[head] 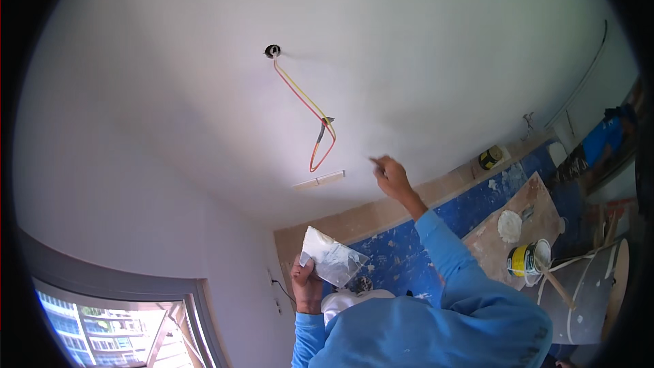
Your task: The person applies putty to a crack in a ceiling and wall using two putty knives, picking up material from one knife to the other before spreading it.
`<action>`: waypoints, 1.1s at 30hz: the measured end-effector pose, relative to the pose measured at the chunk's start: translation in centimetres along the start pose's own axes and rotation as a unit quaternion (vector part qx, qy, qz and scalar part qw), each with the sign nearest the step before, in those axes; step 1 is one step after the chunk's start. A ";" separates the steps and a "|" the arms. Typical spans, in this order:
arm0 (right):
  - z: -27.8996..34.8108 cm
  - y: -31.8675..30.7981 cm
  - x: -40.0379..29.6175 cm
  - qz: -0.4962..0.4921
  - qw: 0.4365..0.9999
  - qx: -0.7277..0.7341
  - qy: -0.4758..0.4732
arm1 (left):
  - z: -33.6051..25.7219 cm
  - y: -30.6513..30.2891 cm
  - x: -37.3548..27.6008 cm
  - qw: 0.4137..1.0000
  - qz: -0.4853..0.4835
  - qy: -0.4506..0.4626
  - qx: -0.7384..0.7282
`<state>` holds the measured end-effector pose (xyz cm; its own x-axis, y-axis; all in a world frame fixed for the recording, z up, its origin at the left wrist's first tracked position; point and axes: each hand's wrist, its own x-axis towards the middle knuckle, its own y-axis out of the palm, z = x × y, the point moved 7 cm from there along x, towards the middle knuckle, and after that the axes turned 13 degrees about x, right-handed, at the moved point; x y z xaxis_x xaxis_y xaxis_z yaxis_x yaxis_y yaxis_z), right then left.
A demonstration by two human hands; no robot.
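Observation:
My left hand grips the edge of a flat square plate smeared with white filler paste. To the right, my right hand is raised close to the white plastered wall, its fingers bent around. Something thin and dark juts from its fingertips; whether it is a finger or a small blade I cannot tell, as it is blurred. Up and to the left of that hand, red and yellow electrical wires hang in a loop from a round hole. Black tape wraps part of them. Below the loop is a narrow pale strip on the wall.
Blue sheeting spattered with white covers the floor. On a stained board lies a white lump of paste; a yellow-and-black bucket stands beside it. Another tin is by the wall's foot. A window is at lower left.

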<state>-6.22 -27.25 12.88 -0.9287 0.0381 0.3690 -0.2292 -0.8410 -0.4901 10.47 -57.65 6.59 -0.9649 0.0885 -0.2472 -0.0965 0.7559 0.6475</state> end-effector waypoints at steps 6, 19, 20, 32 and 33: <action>-13.4 4.1 -23.1 -0.005 0.921 0.008 0.391 | 4.5 -2.3 3.1 0.993 0.078 -0.082 -0.021; -17.3 -1.2 -43.9 -0.489 0.619 0.436 0.433 | 14.8 -0.2 6.6 0.949 0.223 -0.220 0.047; -17.6 -2.0 -43.5 -0.483 0.615 0.460 0.421 | 15.4 1.6 6.5 0.946 0.233 -0.220 0.052; -14.3 -20.9 -29.9 -0.384 0.505 0.721 0.278 | 16.3 24.1 6.2 0.980 0.128 0.028 0.147; -12.8 -21.9 -27.8 -0.335 0.530 0.730 0.272 | 15.9 24.7 6.1 0.980 0.122 0.054 0.149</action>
<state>20.84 -2.95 3.23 -0.8196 0.4078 -0.4024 -0.4589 -0.0468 0.8873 6.04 -28.11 9.67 -0.9720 0.2337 -0.0231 0.2006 0.8775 0.4356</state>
